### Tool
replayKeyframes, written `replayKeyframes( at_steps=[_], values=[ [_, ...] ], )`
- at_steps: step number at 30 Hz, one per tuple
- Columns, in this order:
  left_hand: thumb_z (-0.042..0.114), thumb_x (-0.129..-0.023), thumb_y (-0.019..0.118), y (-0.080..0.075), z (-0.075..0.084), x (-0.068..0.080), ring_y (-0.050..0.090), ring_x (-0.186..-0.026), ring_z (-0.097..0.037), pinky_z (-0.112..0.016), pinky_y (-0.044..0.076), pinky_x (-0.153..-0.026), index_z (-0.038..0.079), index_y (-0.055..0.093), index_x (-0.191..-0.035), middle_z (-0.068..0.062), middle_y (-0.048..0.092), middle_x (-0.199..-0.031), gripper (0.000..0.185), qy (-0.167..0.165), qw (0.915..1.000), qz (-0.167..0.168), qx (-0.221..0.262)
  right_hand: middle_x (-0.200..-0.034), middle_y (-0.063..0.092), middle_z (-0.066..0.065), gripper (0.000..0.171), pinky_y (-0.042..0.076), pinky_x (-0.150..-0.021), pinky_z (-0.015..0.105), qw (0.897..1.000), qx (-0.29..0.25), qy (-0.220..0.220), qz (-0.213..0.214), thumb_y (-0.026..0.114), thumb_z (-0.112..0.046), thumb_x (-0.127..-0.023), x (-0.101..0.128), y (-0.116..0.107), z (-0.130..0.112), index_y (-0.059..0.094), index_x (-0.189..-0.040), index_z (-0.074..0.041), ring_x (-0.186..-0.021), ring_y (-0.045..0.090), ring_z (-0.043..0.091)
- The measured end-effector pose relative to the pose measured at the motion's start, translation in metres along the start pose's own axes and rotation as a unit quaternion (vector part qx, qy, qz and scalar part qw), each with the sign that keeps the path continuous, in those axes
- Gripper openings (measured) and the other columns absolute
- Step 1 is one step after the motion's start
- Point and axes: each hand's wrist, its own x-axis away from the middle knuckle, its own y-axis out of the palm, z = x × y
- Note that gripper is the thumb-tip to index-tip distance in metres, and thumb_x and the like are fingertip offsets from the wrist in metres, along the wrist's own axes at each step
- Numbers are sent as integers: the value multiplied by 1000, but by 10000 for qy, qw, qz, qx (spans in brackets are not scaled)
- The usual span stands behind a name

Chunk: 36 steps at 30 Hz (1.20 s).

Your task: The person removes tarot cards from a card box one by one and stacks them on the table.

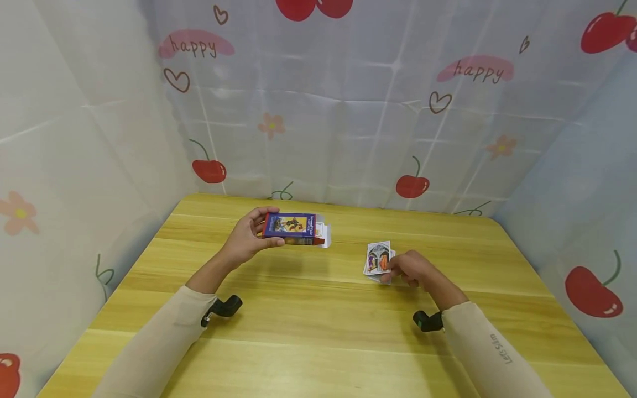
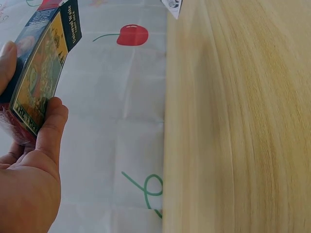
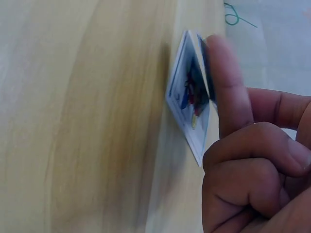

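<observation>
My left hand holds a blue and red card box just above the wooden table, left of centre. The box's white flap hangs open at its right end. In the left wrist view the thumb and fingers clamp the box by its edges. My right hand is at a small stack of picture cards right of centre. The index finger lies straight on the cards, the other fingers are curled, and the stack's near edge is tilted up off the table.
White cloth walls printed with cherries and "happy" close in the table on three sides. The wood between and in front of both hands is bare. Black camera mounts sit on both wrists.
</observation>
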Motion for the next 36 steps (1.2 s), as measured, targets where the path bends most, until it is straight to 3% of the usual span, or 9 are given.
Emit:
replayKeyframes(
  at_steps=[6, 12, 19, 28, 36],
  values=[
    [6, -81, 80, 0, -1, 0, 58, -116, -18, -21, 56, -89, 1, 38, -145, -17, 49, -141, 77, 40, 10000, -16, 15, -59, 69, 0, 31, 22, -42, 22, 9979, 603, 55, 219, 54, -18, -89, -2, 2, 5, 74, -75, 1, -40, 26, 7],
    [5, -81, 80, 0, -1, 0, 58, -115, -16, -21, 56, -89, 1, 38, -145, -17, 49, -141, 76, 69, 10000, -21, 16, -52, 64, -3, 25, 24, -44, 21, 9965, 779, 236, 186, 58, -19, -85, -5, 3, 8, 68, -68, -4, -41, 30, 7],
    [5, -81, 80, 0, -1, 1, 59, -114, -14, -22, 57, -88, 2, 39, -145, -17, 49, -140, 75, 89, 10000, -24, 21, -49, 59, -3, 22, 23, -43, 20, 9951, 928, 355, -11, 58, -19, -84, -9, 2, 10, 63, -65, -10, -41, 29, 6],
    [3, -81, 79, 1, 0, 1, 59, -114, -13, -21, 57, -88, 3, 41, -144, -17, 49, -140, 74, 86, 10000, -3, 19, -48, 55, -4, 31, 21, -43, 22, 9863, 1590, 422, 101, 62, -25, -83, -12, 4, 9, 60, -54, -16, -42, 26, 8],
    [3, -81, 79, 2, 0, 2, 59, -115, -15, -21, 57, -88, 6, 43, -142, -16, 49, -141, 71, 75, 10000, 13, -24, -49, 48, -5, 35, 23, -43, 21, 9809, 1904, 345, 170, 58, -28, -87, -13, 7, 9, 55, -54, -17, -43, 28, 8]
  ],
)
